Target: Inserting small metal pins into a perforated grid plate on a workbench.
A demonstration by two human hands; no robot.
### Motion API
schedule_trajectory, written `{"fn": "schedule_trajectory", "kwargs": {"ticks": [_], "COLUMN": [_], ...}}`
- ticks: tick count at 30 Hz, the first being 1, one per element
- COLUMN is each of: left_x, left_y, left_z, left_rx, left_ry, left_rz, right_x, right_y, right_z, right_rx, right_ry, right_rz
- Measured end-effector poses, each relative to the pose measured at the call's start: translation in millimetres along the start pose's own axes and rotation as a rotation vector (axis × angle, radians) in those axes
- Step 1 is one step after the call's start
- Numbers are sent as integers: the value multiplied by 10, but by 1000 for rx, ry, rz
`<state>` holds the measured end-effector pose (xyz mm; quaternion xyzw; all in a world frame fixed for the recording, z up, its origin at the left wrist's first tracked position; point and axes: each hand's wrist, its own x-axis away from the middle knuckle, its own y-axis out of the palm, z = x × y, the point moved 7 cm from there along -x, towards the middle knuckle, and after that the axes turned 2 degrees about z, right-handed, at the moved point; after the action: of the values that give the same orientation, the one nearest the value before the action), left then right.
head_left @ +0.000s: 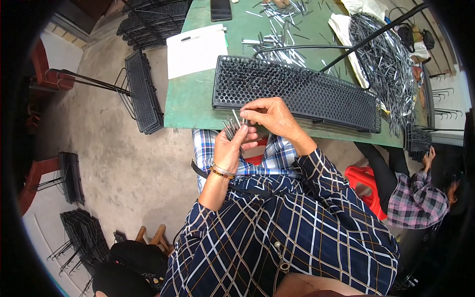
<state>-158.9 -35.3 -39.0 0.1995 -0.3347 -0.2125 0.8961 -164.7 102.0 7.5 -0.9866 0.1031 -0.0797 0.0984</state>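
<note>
My left hand [229, 151] is closed around a bunch of thin metal rods [229, 127], whose ends stick up past the thumb. Just above it, my right hand [275, 119] is closed in a pinch at the top of the bunch, thumb and forefinger on a single rod. Both hands are in front of the near edge of the green table [190, 101]. Beyond them on the table lies a long black perforated rack [316, 94] with a bent rod handle. Dark pieces fill many holes in its left part.
Loose rods [282, 37] lie scattered behind the rack. A large heap of rods [378, 64] spills from a white sack at right. Paper with a pen [197, 48] and a phone [220, 10] lie at left. Another person [415, 198] sits at right near a red stool [363, 188].
</note>
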Motion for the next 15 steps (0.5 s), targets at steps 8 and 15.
{"fn": "schedule_trajectory", "kwargs": {"ticks": [8, 15], "left_x": [-4, -17], "left_y": [7, 11], "left_z": [9, 5], "left_rx": [-57, -54], "left_ry": [12, 20], "left_rz": [-32, -23], "right_x": [40, 84], "right_y": [2, 30], "right_z": [101, 111], "right_rx": [-88, -136], "right_ry": [16, 52], "right_rz": [-18, -56]}}
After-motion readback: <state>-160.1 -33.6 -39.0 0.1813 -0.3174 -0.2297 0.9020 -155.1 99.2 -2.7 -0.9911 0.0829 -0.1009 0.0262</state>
